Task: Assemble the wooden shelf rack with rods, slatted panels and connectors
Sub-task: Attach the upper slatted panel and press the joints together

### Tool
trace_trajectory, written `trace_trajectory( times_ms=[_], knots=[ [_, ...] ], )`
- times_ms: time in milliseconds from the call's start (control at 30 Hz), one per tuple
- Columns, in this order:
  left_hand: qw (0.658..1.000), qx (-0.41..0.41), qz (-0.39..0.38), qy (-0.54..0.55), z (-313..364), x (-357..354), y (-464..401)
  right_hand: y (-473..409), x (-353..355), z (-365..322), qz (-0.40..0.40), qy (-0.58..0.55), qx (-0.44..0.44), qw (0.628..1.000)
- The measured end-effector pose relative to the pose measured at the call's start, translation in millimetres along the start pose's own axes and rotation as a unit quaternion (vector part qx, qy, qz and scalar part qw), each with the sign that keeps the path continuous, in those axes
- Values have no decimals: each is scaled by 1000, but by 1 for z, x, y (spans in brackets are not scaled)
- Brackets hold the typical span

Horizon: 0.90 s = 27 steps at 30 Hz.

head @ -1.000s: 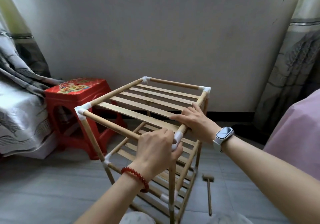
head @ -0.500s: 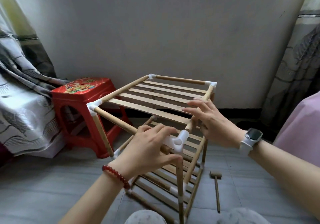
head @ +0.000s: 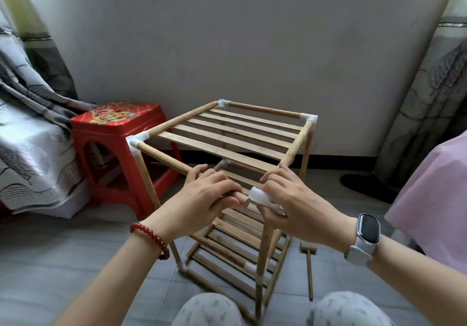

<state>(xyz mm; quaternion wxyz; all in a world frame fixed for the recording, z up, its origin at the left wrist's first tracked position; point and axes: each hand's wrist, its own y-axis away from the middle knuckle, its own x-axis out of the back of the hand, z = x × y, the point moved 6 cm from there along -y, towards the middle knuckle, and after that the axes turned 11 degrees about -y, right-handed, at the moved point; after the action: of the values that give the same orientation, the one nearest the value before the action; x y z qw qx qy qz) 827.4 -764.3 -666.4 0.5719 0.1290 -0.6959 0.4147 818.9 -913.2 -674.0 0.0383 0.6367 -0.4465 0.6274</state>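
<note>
The wooden shelf rack [head: 227, 138] stands on the floor in front of me, with a slatted top panel and lower slatted tiers. White plastic connectors [head: 134, 143] join the rods at its corners. My left hand [head: 202, 199] grips the front top rod [head: 164, 157] near its right end. My right hand [head: 293, 207] grips the near right corner connector [head: 260, 197], fingers curled over it where the side rod [head: 297, 142] meets it. The upright leg [head: 262, 260] runs down from that corner.
A red plastic stool [head: 118, 133] stands left of the rack, against a cloth-draped seat [head: 27, 154]. A small wooden mallet [head: 308, 270] lies on the grey floor at right. A pink cover [head: 434, 199] is at the right edge; my knees are at the bottom.
My right hand left the side rod and closed on the near right corner connector. My left hand slid off that connector onto the front rod. The view shifted right.
</note>
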Motion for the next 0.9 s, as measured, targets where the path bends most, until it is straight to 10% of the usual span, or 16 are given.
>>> trace_trajectory(
  times_ms=[667, 767, 900],
  knots=[
    [988, 30, -40, 145, 6, -3, -10, -15, -4, -27, -23, 87, 71, 993],
    [975, 85, 28, 204, 2, 4, -5, -21, -4, -14, -60, -129, -19, 990],
    [988, 104, 72, 85, 12, 1, 0, -19, 8, 31, 79, -312, -120, 939]
  ],
)
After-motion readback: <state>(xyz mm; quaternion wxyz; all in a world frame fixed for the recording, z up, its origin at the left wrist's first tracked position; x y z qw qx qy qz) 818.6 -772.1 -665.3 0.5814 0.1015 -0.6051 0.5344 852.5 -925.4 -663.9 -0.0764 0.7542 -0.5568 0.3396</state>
